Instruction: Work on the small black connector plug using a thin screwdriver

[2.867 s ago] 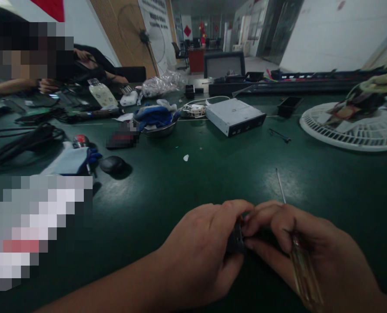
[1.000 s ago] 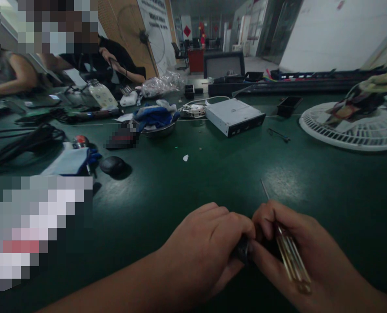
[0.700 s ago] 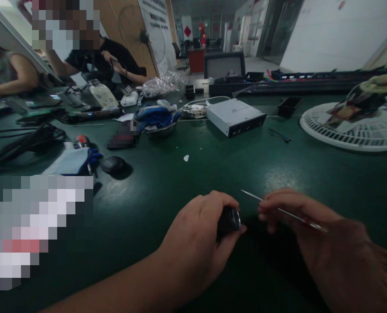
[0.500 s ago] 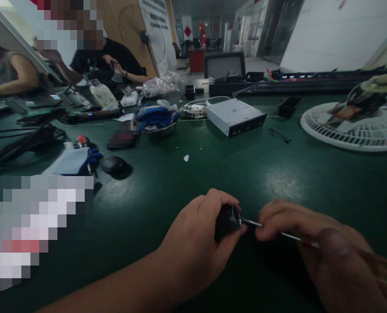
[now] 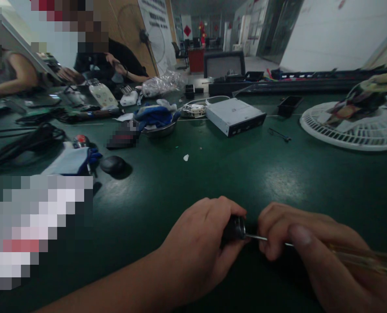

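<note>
Near the front of the green table, my left hand (image 5: 200, 243) is closed round a small black cylindrical part (image 5: 235, 228), its open rim facing right. My right hand (image 5: 313, 243) grips a screwdriver with a translucent yellowish handle (image 5: 359, 257) and a thin metal shaft (image 5: 256, 237). The shaft runs leftward under my right fingers, and its tip meets the rim of the black part. Whether the tip is inside the rim is hard to tell.
Beyond my hands lie a black mouse (image 5: 113, 165), a metal bowl with blue cloth (image 5: 157, 119), a silver disc drive (image 5: 235, 114), a small tool (image 5: 279, 134) and a white fan grille (image 5: 349, 138). Two people sit at the far left.
My left hand and the black part have moved slightly right and down. My right thumb has shifted left and up along the screwdriver, and more of the yellowish handle shows.
</note>
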Demonstrator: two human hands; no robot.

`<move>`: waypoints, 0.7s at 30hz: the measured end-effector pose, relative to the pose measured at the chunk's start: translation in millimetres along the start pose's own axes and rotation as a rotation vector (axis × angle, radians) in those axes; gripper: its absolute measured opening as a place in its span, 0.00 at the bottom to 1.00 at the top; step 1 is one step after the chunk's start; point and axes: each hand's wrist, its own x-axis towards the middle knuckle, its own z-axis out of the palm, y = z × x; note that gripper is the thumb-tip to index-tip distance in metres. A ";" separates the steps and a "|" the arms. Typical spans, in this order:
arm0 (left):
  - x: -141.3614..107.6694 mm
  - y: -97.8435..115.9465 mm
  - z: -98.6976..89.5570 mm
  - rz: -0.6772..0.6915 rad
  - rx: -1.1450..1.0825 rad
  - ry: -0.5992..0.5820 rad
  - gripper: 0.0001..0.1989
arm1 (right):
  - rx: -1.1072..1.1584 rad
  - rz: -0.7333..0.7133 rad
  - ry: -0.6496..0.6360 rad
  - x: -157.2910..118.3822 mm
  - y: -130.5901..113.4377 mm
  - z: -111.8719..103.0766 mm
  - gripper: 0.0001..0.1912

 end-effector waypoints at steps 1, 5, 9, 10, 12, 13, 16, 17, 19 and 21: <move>0.5 -0.2 -0.6 0.010 -0.001 -0.007 0.17 | -0.008 -0.018 -0.001 -0.5 0.2 -0.2 0.16; 1.5 -0.6 -2.0 0.027 0.001 -0.022 0.16 | -0.111 -0.041 0.006 -0.3 -1.5 0.9 0.13; -0.1 0.0 -2.0 0.018 -0.001 0.005 0.17 | -0.092 0.049 0.028 -0.3 -0.6 2.1 0.18; -0.6 0.3 -2.0 0.023 0.002 0.007 0.17 | -0.072 0.069 0.022 -0.8 0.0 1.8 0.19; -1.5 0.6 -2.1 0.035 0.013 -0.001 0.18 | -0.035 0.074 -0.008 -1.7 0.7 0.9 0.21; -1.7 0.7 -2.2 0.036 0.019 -0.006 0.18 | -0.023 0.062 -0.023 -1.9 0.6 0.5 0.21; -1.4 0.8 -2.4 0.013 0.025 -0.021 0.18 | -0.029 -0.009 -0.026 -0.9 -1.1 0.2 0.20; -1.0 0.8 -2.4 0.004 0.024 -0.025 0.17 | -0.041 -0.029 -0.017 0.0 -1.8 0.5 0.19; -0.2 0.8 -2.4 0.000 0.016 -0.030 0.16 | -0.074 -0.051 -0.009 2.4 -3.1 1.4 0.16; 0.6 1.0 -2.2 0.005 0.007 -0.023 0.15 | -0.120 -0.037 0.002 5.0 -4.0 2.3 0.15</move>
